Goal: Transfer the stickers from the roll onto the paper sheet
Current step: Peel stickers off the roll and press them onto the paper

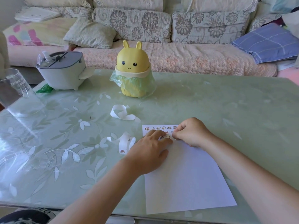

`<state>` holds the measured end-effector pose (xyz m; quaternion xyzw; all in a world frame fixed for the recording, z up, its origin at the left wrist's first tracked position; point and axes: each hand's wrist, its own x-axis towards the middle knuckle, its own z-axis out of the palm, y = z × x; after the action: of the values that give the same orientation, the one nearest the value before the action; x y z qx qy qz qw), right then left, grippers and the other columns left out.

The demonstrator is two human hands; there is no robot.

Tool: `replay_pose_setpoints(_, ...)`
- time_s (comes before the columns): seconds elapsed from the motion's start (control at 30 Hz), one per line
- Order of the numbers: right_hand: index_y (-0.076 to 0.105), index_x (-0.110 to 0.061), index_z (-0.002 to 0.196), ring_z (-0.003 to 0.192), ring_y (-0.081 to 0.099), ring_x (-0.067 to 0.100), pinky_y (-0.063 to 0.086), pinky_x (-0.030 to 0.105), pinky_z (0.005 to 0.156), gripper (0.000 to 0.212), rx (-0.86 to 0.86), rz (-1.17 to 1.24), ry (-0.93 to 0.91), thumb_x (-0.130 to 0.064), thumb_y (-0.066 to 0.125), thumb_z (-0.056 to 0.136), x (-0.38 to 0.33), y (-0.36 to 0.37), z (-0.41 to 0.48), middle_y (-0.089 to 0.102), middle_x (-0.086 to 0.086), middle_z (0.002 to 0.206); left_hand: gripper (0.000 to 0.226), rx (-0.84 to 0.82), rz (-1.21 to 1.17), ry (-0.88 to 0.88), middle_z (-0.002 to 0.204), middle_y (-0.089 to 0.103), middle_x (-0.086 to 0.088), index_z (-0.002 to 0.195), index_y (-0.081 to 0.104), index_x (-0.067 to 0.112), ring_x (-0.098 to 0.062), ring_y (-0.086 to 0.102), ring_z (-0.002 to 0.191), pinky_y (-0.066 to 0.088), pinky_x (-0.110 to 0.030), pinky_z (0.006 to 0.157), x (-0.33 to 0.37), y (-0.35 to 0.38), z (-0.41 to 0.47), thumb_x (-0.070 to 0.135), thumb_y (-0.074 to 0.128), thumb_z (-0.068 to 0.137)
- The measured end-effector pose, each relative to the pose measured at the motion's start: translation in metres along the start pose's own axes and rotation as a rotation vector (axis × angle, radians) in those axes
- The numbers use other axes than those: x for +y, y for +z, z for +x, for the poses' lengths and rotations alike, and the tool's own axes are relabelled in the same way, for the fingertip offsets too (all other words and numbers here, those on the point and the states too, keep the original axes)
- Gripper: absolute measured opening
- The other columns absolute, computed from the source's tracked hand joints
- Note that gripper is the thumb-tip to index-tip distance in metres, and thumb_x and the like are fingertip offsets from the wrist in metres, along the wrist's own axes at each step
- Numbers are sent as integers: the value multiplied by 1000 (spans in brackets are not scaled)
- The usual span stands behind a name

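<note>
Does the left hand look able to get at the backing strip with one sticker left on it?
Probably yes. The left hand rests flat on the paper sheet, and the backing strip lies on the table just beside it, nothing between.

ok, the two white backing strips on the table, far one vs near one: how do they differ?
Position: the far strip lies in front of the yellow bin; the near strip lies beside the left hand, just left of the paper sheet.
Load: the far strip shows no sticker; the near strip carries one leftover sticker at its end.
Shared: both are white, loose and curled on the table.
</note>
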<state>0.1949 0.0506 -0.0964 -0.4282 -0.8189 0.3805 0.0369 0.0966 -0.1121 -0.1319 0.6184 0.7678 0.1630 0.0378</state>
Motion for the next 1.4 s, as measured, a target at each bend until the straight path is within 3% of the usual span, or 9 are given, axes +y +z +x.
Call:
replay_pose_setpoints(0.07, 74, -17, 72, 44, 52, 15, 39, 16, 43, 6, 29, -64, -9, -17, 70, 76, -2, 2, 0, 63, -5, 55, 41, 5, 16, -6, 140, 42, 7, 138, 45, 31, -16, 35, 130, 40, -32, 96, 1, 2, 1, 34, 44, 96)
replay_pose_setpoints(0.17, 75, -25, 74, 67, 66, 15, 53, 24, 60, 3, 68, -212, -13, -26, 72, 76, -7, 2, 1, 71, -8, 73, 45, 15, 54, -16, 138, 41, 7, 140, 41, 31, -16, 35, 127, 35, -31, 100, 2, 6, 3, 37, 37, 96)
replay_pose_setpoints(0.33, 63, -34, 94, 84, 58, 15, 39, 26, 66, 29, 179, -411, -37, -51, 78, 75, -7, -4, -4, 57, -15, 90, 54, 25, 101, -24, 130, 43, 5, 136, 44, 31, -18, 39, 119, 38, -33, 100, 3, 9, 5, 44, 22, 89)
replay_pose_setpoints(0.43, 61, -34, 97, 85, 57, 15, 39, 26, 67, 34, 173, -310, -53, -55, 77, 76, 3, -4, -8, 54, -15, 93, 53, 35, 135, -31, 127, 43, 5, 136, 43, 29, -19, 40, 115, 38, -36, 99, 6, 10, 7, 47, 23, 91)
replay_pose_setpoints(0.63, 67, -33, 107, 98, 63, 16, 48, 29, 75, 17, 250, -367, -342, -40, 61, 94, 28, 4, -21, 62, -11, 105, 66, -11, 231, -33, 132, 40, 2, 150, 29, 31, -22, 36, 121, 33, -38, 104, 10, 13, 10, 57, 15, 91)
replay_pose_setpoints(0.87, 71, -26, 110, 101, 57, 28, 54, 40, 73, 39, 279, -581, -631, -36, 39, 92, 52, 13, -32, 63, -2, 115, 70, 0, 251, -64, 133, 47, 0, 145, 42, 26, -22, 43, 120, 40, -36, 99, 17, 9, 11, 55, 11, 89)
replay_pose_setpoints(1.03, 75, -31, 106, 102, 59, 26, 53, 39, 74, 41, 229, -563, -670, -36, 38, 90, 57, 7, -37, 66, 0, 114, 57, -29, 236, -88, 142, 38, 5, 147, 36, 34, -18, 36, 128, 39, -31, 96, 20, 4, 10, 55, 23, 97)
replay_pose_setpoints(1.23, 75, -31, 108, 105, 56, 21, 52, 37, 81, 28, 192, -407, -605, -25, 56, 88, 54, -3, -41, 65, -9, 112, 66, -8, 156, -67, 136, 45, 4, 140, 44, 47, -19, 41, 123, 47, -32, 88, 18, 2, 6, 66, 14, 85)
replay_pose_setpoints(1.4, 66, -26, 117, 110, 49, 20, 48, 35, 83, 31, 163, -485, -577, -28, 51, 90, 48, 0, -37, 57, -8, 114, 66, 21, 174, -99, 132, 46, 4, 140, 45, 47, -18, 42, 121, 44, -33, 90, 22, 5, 9, 65, 14, 84)
